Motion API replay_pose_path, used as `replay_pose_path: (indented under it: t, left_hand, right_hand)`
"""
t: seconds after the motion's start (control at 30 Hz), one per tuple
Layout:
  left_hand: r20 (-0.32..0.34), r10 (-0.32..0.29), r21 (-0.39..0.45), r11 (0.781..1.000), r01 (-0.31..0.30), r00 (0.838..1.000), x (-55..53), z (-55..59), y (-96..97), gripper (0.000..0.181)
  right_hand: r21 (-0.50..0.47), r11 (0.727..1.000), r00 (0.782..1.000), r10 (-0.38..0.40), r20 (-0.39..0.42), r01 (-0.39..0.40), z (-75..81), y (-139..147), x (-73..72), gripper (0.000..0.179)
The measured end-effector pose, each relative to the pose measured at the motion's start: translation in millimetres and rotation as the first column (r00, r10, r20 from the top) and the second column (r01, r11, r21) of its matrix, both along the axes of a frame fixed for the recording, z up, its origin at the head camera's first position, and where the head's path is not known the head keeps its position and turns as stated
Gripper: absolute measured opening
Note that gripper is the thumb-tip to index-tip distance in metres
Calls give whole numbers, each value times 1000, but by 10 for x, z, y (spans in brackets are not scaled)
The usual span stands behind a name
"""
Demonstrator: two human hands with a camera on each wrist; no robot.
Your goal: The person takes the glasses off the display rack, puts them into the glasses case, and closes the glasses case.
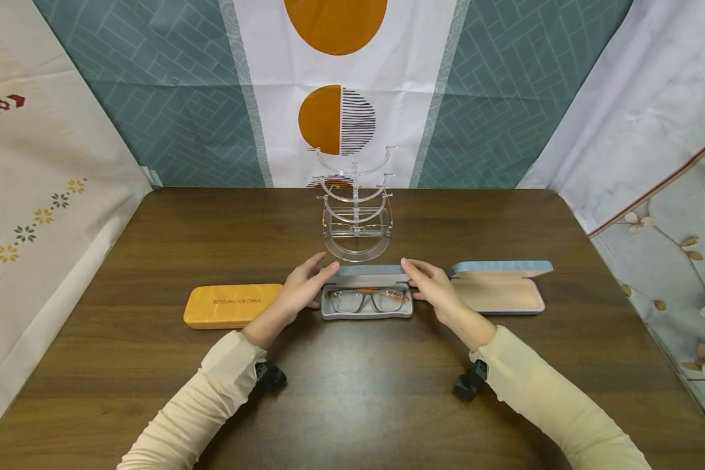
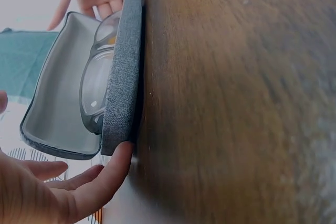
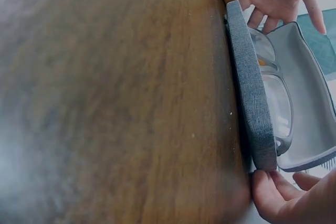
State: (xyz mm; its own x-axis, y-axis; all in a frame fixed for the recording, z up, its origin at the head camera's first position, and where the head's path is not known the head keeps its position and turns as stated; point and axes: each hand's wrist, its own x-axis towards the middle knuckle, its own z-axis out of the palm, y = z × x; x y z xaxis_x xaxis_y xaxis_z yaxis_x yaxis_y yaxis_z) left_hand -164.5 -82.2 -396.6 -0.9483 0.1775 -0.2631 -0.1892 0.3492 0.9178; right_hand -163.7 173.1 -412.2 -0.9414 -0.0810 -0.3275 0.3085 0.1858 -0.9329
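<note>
A grey glasses case [image 1: 367, 316] lies open in the middle of the table, its lid raised at the back. Inside it are dark-framed glasses [image 1: 368, 293] with orange-brown temples. My left hand [image 1: 298, 287] is at the case's left end, thumb by the lid corner; in the left wrist view a fingertip touches the end of the grey base [image 2: 123, 66]. At the right end is my right hand [image 1: 437, 290], its thumb near the lid's other corner. The right wrist view shows its fingertips [image 3: 265, 184] touching the base's end. Neither hand wraps round the case.
A yellow closed case [image 1: 232, 307] lies to the left, partly behind my left wrist. On the right sits an open blue case [image 1: 499, 295] with a beige lining. Behind stands a clear tiered glasses stand [image 1: 356, 212], with thin-framed glasses low on it.
</note>
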Motion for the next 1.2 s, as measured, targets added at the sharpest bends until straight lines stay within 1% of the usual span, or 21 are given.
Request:
replay_pose_path:
  t: [0.13,0.3,0.4,0.77,0.93,0.97,1.13,1.2]
  left_hand:
    - [-10,-8,-25,1000,8,1000,-12,-18,21,65]
    - [-57,-23,-81,997,18,998,-29,-63,47,55]
    - [-76,-24,-101,995,16,997,-34,-77,52,50]
    - [-100,-16,-100,995,6,995,-18,-57,47,39]
    - [-95,-27,-87,996,18,995,-8,-74,41,38]
    - [-105,-27,-89,996,17,994,-1,-79,43,38]
    - [-115,-44,-73,997,36,992,13,-88,45,38]
    - [-103,-52,-71,996,45,993,9,-85,45,37]
  right_hand:
    - [29,999,1000,22,-8,-22,19,-26,0,60]
    - [39,999,999,34,-8,-34,32,-37,1,61]
    - [44,998,999,44,-2,-44,31,-28,-6,61]
    - [63,996,998,58,-14,-58,11,-22,-55,54]
    - [64,996,998,66,-15,-65,20,-26,-34,52]
    - [61,996,998,69,-14,-68,22,-25,-28,51]
    - [45,995,996,85,-23,-84,11,-5,-7,50]
    - [38,995,995,95,-29,-94,8,6,-2,50]
